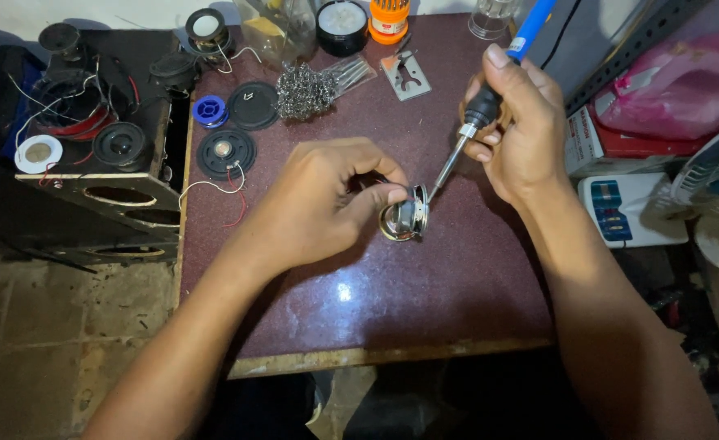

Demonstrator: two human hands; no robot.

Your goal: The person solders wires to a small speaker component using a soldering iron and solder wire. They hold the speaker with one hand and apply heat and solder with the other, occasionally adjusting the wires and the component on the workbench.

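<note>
My left hand [323,200] grips a small round metal speaker [406,217], tilted on its edge on the dark red tabletop [392,310]. My right hand [518,130] holds a soldering iron [484,102] with a blue and black handle. Its metal tip points down and left and touches the speaker's upper rim.
Behind the hands lie a flat black speaker with red and white wires [226,152], a black disc [254,105], a blue solder spool [210,111], a wire-wool tip cleaner [304,91], a metal bracket [405,76] and several jars. A speaker cabinet [103,147] stands at left, boxes [632,208] at right.
</note>
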